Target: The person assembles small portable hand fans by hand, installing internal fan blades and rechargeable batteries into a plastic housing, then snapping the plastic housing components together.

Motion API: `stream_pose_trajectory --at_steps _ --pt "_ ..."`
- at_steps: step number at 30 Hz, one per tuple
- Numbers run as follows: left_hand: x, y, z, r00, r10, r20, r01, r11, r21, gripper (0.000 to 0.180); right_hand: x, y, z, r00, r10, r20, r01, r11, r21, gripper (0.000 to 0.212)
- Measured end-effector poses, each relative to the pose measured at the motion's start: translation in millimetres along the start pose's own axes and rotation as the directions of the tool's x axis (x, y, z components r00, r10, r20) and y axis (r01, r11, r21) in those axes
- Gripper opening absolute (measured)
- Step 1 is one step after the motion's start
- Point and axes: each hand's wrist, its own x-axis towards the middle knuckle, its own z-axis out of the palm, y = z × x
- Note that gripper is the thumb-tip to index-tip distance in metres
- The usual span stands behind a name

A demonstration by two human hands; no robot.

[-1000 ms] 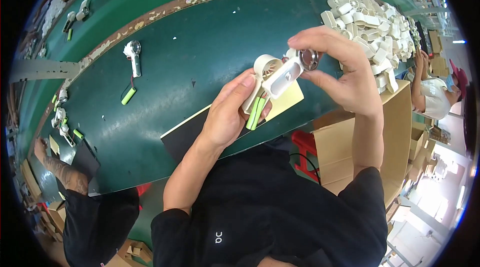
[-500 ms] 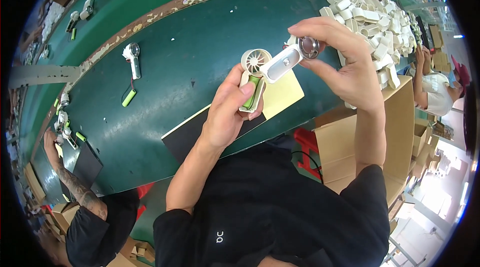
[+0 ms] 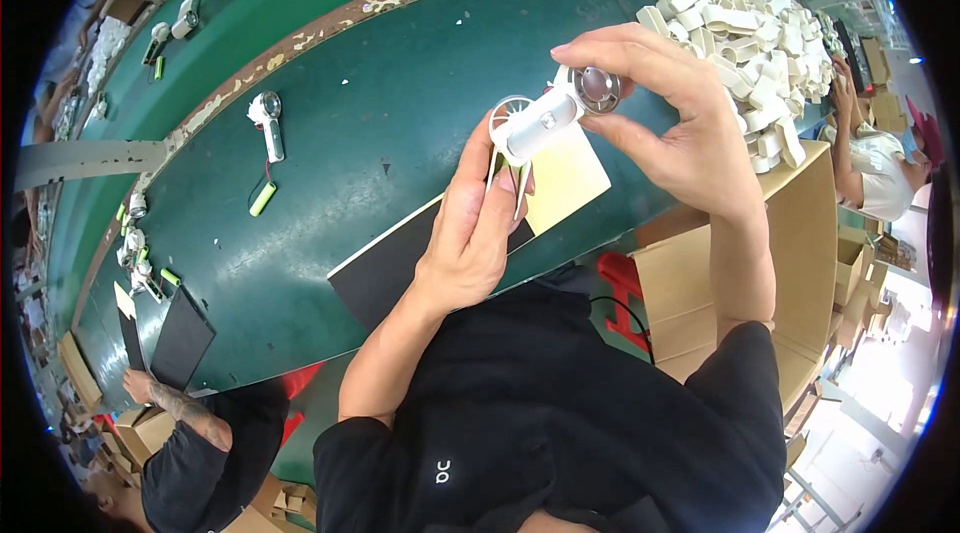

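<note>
at the far left a co-worker's tattooed forearm (image 3: 165, 403) rests by a black pad (image 3: 180, 333), and small green battery cells (image 3: 262, 198) and a white handheld fan (image 3: 268, 123) with loose wires lie on the green workbench (image 3: 350, 63).

nearer the middle, the left hand (image 3: 470, 233) is raised above a black mat (image 3: 390, 268) and a pale yellow card (image 3: 565, 178). its fingers are closed round the lower handle of a small white handheld fan body (image 3: 528, 128), the thumb pressed along the front; a glimpse of green shows behind the handle, likely a battery. the round spoked fan head (image 3: 510, 116) sits just above the thumb.

the fan looks light, a thin moulded plastic shell, stiff but easy to crack at the spokes, and smooth enough to slip. the handle seems the safe place to grip, not the grille.

the right hand (image 3: 690, 133) arches over from the right, thumb and forefinger pinched together on a round silvery motor part (image 3: 597, 89) at the fan's upper end, the other fingers curled loosely and apart.

further right a heap of white fan housings (image 3: 745, 23) covers the bench end, open cardboard cartons (image 3: 800, 233) stand below it, and another person (image 3: 880, 168) sits at the edge.
</note>
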Motion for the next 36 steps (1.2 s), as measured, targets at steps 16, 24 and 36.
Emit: stream_pose_trajectory --at_steps 16,24,36 --pt "-1 -8 3 0.977 0.042 -0.208 -0.061 0.994 -0.088 0.035 -22 11 19 0.984 0.172 0.052 -0.171 0.985 -0.008 0.044" --pt "-3 0 1 0.992 -0.016 -0.127 -0.007 0.984 -0.181 0.034 -30 12 39 0.998 0.068 -0.014 -0.068 0.998 0.012 0.04" --pt "-14 13 4 0.996 -0.087 0.0 0.087 0.991 -0.103 0.056 -14 6 39 0.972 -0.233 -0.019 0.234 0.972 0.017 0.027"
